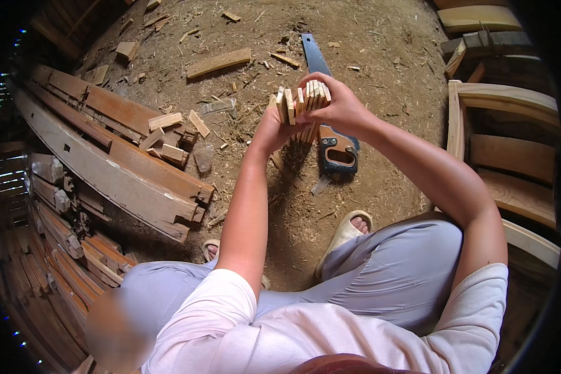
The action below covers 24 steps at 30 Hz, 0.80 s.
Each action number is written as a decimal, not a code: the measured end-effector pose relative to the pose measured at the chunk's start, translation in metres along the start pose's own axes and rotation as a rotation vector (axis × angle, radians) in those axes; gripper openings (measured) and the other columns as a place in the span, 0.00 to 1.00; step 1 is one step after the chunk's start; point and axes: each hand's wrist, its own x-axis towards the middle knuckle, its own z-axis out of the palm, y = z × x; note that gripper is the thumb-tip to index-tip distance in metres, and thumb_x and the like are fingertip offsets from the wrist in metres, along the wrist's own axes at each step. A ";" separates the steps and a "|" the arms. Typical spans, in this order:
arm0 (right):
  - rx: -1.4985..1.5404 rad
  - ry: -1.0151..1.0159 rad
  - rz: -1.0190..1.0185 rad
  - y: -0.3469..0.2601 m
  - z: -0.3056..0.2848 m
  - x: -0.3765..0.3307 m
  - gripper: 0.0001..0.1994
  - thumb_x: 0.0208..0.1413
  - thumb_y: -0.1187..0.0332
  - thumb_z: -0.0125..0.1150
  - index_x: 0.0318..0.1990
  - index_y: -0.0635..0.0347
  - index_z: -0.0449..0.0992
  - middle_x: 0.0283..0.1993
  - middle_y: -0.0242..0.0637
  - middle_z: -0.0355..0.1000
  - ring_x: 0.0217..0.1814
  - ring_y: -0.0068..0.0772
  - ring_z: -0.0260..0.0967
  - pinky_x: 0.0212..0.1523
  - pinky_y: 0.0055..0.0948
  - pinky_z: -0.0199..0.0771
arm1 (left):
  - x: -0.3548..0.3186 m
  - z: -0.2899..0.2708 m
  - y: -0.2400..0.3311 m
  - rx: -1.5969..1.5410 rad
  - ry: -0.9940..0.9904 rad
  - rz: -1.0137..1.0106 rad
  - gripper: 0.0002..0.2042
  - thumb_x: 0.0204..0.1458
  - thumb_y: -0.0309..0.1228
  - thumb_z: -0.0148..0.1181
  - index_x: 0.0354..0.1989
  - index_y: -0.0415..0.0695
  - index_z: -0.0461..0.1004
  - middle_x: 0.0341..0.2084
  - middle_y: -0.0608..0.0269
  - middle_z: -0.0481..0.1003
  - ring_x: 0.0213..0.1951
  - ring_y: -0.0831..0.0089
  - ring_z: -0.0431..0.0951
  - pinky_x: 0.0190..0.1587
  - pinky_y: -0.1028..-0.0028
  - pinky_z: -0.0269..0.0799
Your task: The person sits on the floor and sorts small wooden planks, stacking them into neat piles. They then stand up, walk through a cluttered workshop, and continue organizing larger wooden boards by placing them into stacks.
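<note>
So both hands are wrapped round a bundle of short wood sticks [302, 103], left hand [273, 128] cupping it from below, right hand [336, 106] gripping the top, held up over the dirt floor [368, 56] right above a handsaw [330, 134] lying there.

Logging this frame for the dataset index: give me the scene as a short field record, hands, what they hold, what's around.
setting: dirt floor strewn with sawdust and wood offcuts
left hand: fingers wrapped around the bundle of thin wood strips from the left
right hand: fingers curled over the bundle's top and right side
bundle: upright, held above the floor, strip ends showing
hand saw: lying on the floor beyond the hands, handle toward the person
left side: stacked long planks
right side: curved wooden frames
feet: in sandals
</note>
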 end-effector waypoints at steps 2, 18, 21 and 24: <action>0.181 -0.010 0.054 0.009 0.000 0.003 0.22 0.46 0.74 0.73 0.49 0.62 0.71 0.41 0.32 0.75 0.43 0.19 0.71 0.46 0.26 0.74 | 0.001 0.001 -0.002 0.042 -0.012 0.019 0.15 0.50 0.17 0.65 0.47 0.40 0.77 0.44 0.68 0.77 0.45 0.78 0.77 0.47 0.71 0.79; 0.157 -0.052 0.072 0.002 0.006 0.002 0.25 0.42 0.76 0.75 0.50 0.61 0.71 0.45 0.34 0.75 0.46 0.21 0.72 0.50 0.27 0.75 | 0.004 -0.004 -0.009 0.263 -0.071 0.044 0.15 0.48 0.19 0.69 0.46 0.42 0.79 0.45 0.71 0.77 0.45 0.78 0.76 0.47 0.71 0.78; 0.180 -0.045 0.067 0.010 0.005 0.003 0.26 0.42 0.75 0.76 0.50 0.60 0.72 0.45 0.32 0.75 0.47 0.21 0.72 0.52 0.27 0.74 | 0.003 0.002 -0.003 0.077 -0.063 -0.053 0.19 0.49 0.18 0.67 0.51 0.41 0.76 0.46 0.70 0.76 0.47 0.77 0.76 0.49 0.70 0.79; -0.018 0.051 -0.047 0.013 0.007 0.004 0.25 0.42 0.75 0.76 0.50 0.60 0.72 0.46 0.30 0.74 0.49 0.19 0.71 0.53 0.25 0.73 | 0.005 0.013 0.005 -0.157 -0.030 -0.150 0.23 0.49 0.16 0.65 0.55 0.42 0.72 0.48 0.68 0.74 0.49 0.75 0.75 0.51 0.69 0.79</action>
